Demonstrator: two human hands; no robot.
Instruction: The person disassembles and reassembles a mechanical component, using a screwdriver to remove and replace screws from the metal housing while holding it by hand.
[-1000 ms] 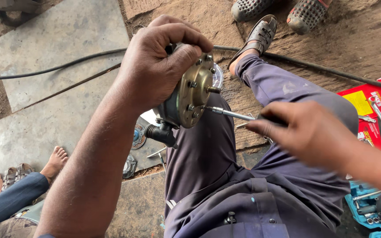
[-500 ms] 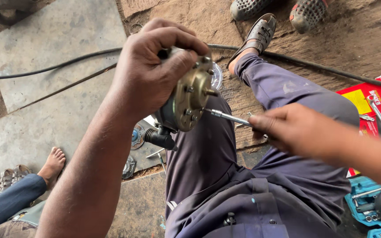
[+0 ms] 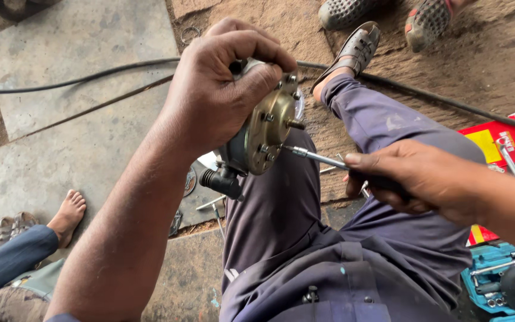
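Above the person's lap, the left hand [image 3: 222, 89] is clenching a brass-coloured round housing [image 3: 263, 134], while the right hand [image 3: 415, 179] is gripping a screwdriver [image 3: 323, 158] whose tip is touching its face; the handle is hidden.

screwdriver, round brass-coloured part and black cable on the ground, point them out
screwdriver [image 3: 317, 158], head view, on its metal shaft
round brass-coloured part [image 3: 267, 134], head view, on its flat face
black cable [image 3: 78, 80], head view, on its run across the slab

Count: two hands, left hand [image 3: 222, 89] and right hand [image 3: 415, 179]. One round brass motor housing [image 3: 266, 128], one screwdriver [image 3: 317, 157]. Two cables [image 3: 73, 80] at 10 o'clock. One bare foot [image 3: 70, 214] at 8.
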